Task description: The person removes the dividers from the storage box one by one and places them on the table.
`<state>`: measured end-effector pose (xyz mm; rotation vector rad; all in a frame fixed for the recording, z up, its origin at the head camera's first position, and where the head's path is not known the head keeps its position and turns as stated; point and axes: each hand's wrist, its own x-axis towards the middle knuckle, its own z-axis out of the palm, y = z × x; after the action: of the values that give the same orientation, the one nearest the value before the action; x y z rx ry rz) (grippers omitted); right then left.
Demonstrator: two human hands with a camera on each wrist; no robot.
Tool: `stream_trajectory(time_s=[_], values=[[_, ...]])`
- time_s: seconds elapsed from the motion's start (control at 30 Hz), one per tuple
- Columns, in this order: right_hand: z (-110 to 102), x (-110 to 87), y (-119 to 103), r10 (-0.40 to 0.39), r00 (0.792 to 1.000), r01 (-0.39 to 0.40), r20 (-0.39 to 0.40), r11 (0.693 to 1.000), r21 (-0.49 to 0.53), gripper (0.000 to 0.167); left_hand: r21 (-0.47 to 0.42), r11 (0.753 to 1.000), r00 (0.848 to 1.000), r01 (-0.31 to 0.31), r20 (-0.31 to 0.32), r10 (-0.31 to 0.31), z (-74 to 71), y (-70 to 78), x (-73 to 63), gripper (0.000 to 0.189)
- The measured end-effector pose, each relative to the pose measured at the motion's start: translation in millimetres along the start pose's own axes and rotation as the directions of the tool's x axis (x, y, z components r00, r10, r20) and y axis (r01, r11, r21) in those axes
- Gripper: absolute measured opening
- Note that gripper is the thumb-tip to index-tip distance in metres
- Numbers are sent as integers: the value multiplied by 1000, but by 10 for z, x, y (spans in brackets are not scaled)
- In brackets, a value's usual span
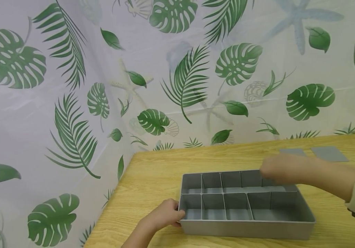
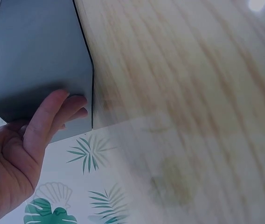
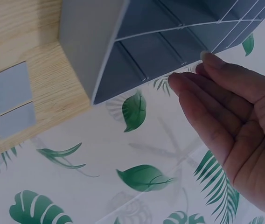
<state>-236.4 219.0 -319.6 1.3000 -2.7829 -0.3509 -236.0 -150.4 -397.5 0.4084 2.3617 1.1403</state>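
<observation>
A grey divider box (image 1: pixel 242 229) lies on the wooden table, its top facing up. Thin dividers part it into two rows; wider spaces are toward the right end, where ridges show on the walls. My left hand (image 1: pixel 166 214) grips the box's left end, thumb at the rim near the front corner and fingers against the outer wall, as the left wrist view shows. Over the back rim, toward the right, hovers my right hand (image 1: pixel 284 168), blurred in the head view. In the right wrist view its loosely bent fingers (image 3: pixel 202 116) are close to the rim, with nothing visible between them.
Two flat grey panels (image 1: pixel 329 154) lie on the table (image 1: pixel 155 165) behind the box at the right. A leaf-patterned sheet (image 1: pixel 152 86) stands along the back and left edges of the table.
</observation>
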Motion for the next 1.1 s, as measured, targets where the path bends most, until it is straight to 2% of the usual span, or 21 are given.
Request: stream_trajectory(time_s=[0.1,0.23,0.37,0.67,0.87,0.93,1.1], values=[[-39,78,-84,-16,1000,16,19,1000,-16,24,2,1000,1000,-2,-4,2,-4,1,-2,28],[-92,165,-186,-8,997,4,71,999,49,14,2,1000,1000,-6,-7,6,-3,-2,-3,28],[-125,221,-255,-17,995,8,95,996,91,18,5,1000,1000,2,-6,-2,-6,-8,-5,27],[-136,293,-352,-100,994,99,49,995,19,20,14,1000,1000,-3,-4,3,-7,-7,-4,26],[-136,332,-408,-201,979,202,-17,979,16,20,12,1000,1000,-7,-6,7,-5,-5,-13,26],[-131,345,-428,-211,977,211,-17,977,12,21,5,1000,1000,-5,-2,5,-9,-7,-12,26],[-109,375,-502,-224,974,223,47,975,17,20,-1,1000,1000,5,5,-5,-11,-11,-13,27]])
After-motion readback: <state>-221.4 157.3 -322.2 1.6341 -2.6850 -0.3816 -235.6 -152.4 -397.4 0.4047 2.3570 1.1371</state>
